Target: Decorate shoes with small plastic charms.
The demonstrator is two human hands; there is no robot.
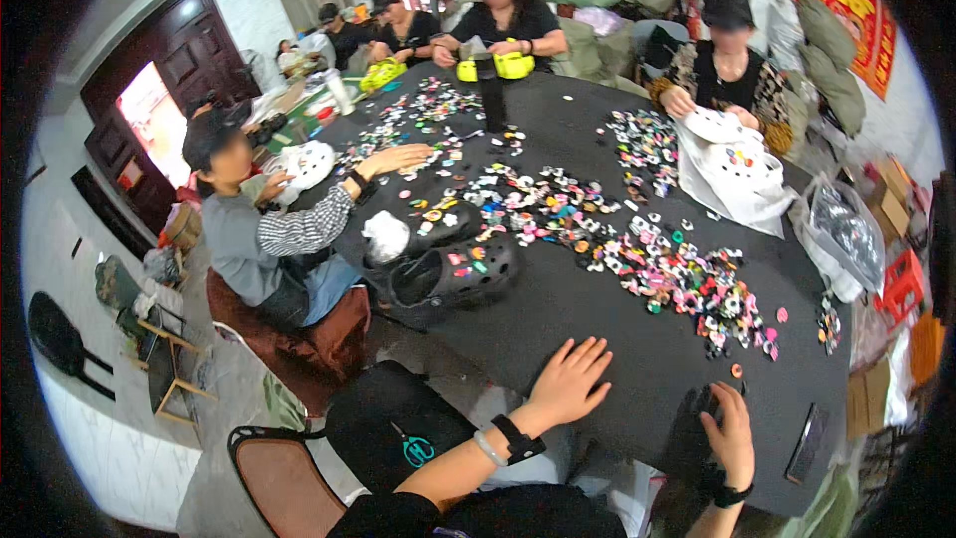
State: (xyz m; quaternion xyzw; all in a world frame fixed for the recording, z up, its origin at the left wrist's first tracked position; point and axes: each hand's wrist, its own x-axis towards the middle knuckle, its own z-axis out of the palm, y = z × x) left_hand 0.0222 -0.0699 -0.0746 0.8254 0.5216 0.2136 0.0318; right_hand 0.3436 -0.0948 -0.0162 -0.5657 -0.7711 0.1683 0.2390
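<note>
My left hand (573, 381) rests with fingers stretched out at the near edge of the black table, holding nothing. To its right, my right hand (730, 430) hovers at or touches the tabletop, thumb and fingers apart and lightly curved, with nothing seen in it. A black clog (466, 274) with a few colourful shoe charms stands left of my left hand. Behind it is another dark clog, with a crumpled white wad (385, 237) beside it. Beyond my hands lies a long heap of mixed small shoe charms (687, 284). One orange charm (737, 371) lies just above my right hand.
A dark phone (805, 443) lies right of my right hand. At left, a seated co-worker holds a white clog (307, 165) and reaches over charms. Another at the far right handles white clogs (742, 159). Others work with yellow clogs (515, 60). Teal-handled scissors (416, 450) lie below, on a black surface.
</note>
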